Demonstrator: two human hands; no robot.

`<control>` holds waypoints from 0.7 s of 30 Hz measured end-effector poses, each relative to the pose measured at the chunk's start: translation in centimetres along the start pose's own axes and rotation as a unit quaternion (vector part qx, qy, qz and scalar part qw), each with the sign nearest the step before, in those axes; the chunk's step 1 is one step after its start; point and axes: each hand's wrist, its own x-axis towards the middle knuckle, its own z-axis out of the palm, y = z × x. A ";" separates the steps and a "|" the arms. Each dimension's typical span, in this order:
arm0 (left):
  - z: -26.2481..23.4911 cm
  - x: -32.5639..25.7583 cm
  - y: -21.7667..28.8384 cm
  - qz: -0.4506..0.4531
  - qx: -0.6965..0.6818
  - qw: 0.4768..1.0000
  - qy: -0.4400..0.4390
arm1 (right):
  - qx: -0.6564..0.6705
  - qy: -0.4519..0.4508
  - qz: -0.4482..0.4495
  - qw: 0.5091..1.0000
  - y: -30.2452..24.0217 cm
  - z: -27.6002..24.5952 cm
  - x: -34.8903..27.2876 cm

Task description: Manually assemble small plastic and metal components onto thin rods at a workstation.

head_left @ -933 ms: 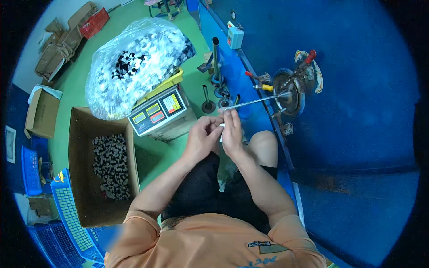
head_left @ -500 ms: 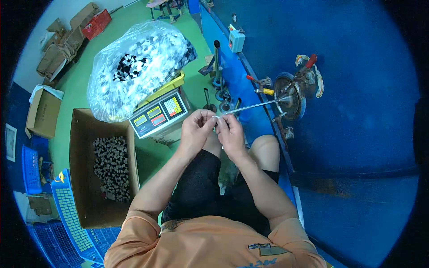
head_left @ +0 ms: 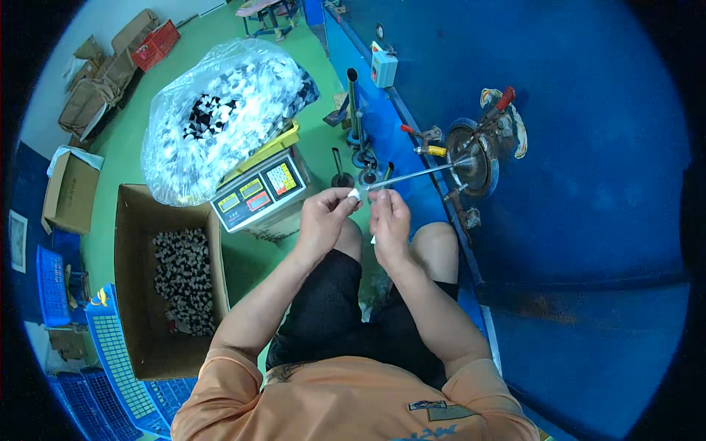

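Note:
My left hand (head_left: 322,220) pinches a small white piece (head_left: 355,194) between thumb and forefinger above my knees. Just right of it, my right hand (head_left: 390,224) is closed, its fingers curled. The tip of another small white piece (head_left: 373,239) pokes out under those fingers. A thin metal rod (head_left: 415,174) runs from the round metal fixture (head_left: 471,158) on the blue panel to just above my right fingertips. Whether the fingertips touch the rod, I cannot tell.
Left of my hands, a digital scale (head_left: 257,192) carries a yellow tray (head_left: 273,147) and a clear bag (head_left: 165,165) of black and white pieces. A cardboard box (head_left: 132,294) holds many small dark and grey pieces. Metal tubes (head_left: 353,103) stand upright beside the blue panel (head_left: 588,184).
My right hand has drawn slightly right, away from my left, and its fingers have curled more. The white piece in my left fingers shows more plainly. The whole view has shifted a little.

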 end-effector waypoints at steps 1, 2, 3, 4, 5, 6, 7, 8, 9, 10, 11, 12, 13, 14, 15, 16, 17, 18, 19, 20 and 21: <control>0.1 0.0 0.3 0.005 0.015 1.000 -0.011 | 0.003 0.002 -0.007 1.000 -0.1 0.0 0.1; 0.1 0.0 0.5 0.010 0.030 0.999 -0.022 | 0.006 0.005 -0.014 1.000 -0.2 -0.1 0.2; 0.2 0.1 0.6 0.016 0.046 0.998 -0.032 | 0.009 0.007 -0.021 1.000 -0.3 -0.1 0.2; 0.2 0.1 0.7 0.017 0.046 0.998 -0.032 | 0.009 0.006 -0.021 1.000 -0.4 -0.1 0.2; 0.2 0.2 0.8 0.021 0.041 0.998 -0.037 | 0.005 0.000 -0.030 1.000 -0.5 -0.1 0.1; 0.2 0.3 0.8 0.025 0.036 0.998 -0.043 | 0.001 -0.006 -0.039 0.999 -0.6 0.0 -0.1; 0.2 0.4 0.8 0.030 0.032 0.998 -0.048 | -0.003 -0.012 -0.048 0.999 -0.8 0.0 -0.2; 0.1 0.5 0.9 0.034 0.027 0.998 -0.054 | -0.007 -0.019 -0.057 0.998 -0.9 0.1 -0.2; 0.2 0.6 1.0 0.035 0.027 0.998 -0.054 | -0.007 -0.019 -0.058 0.998 -1.0 0.2 -0.2; 0.2 0.8 1.1 0.039 0.023 0.997 -0.056 | -0.027 -0.013 -0.081 0.996 -1.0 0.4 -0.2; 0.2 0.9 1.1 0.044 0.019 0.997 -0.058 | -0.046 -0.006 -0.105 0.993 -1.0 0.7 -0.1; 0.3 1.1 1.2 0.048 0.015 0.997 -0.061 | -0.065 0.001 -0.128 0.990 -1.1 0.9 0.0; 0.3 1.1 1.2 0.053 0.012 0.997 -0.063 | -0.084 0.007 -0.151 0.985 -1.1 1.0 0.1; 0.4 1.1 1.2 0.053 0.012 0.997 -0.064 | -0.084 0.008 -0.151 0.985 -1.2 1.0 0.2; 0.4 1.1 1.1 0.059 0.002 0.996 -0.060 | -0.097 0.004 -0.129 0.987 -1.3 0.9 0.3; 0.3 1.0 1.0 0.065 -0.007 0.996 -0.057 | -0.109 0.000 -0.106 0.988 -1.5 0.8 0.4; 0.3 1.0 0.9 0.071 -0.017 0.996 -0.053 | -0.121 -0.004 -0.083 0.989 -1.6 0.8 0.5; 0.3 0.9 0.8 0.077 -0.027 0.995 -0.049 | -0.133 -0.009 -0.060 0.989 -1.6 0.7 0.7; 0.5 0.8 0.8 0.076 -0.027 0.995 -0.050 | -0.133 -0.008 -0.060 0.989 -1.6 0.6 0.9; 0.8 0.7 0.7 0.074 -0.048 0.995 -0.047 | -0.121 0.006 -0.068 0.990 -1.5 0.4 1.1; 1.2 0.5 0.7 0.072 -0.070 0.994 -0.045 | -0.111 0.019 -0.077 0.991 -1.3 0.3 1.4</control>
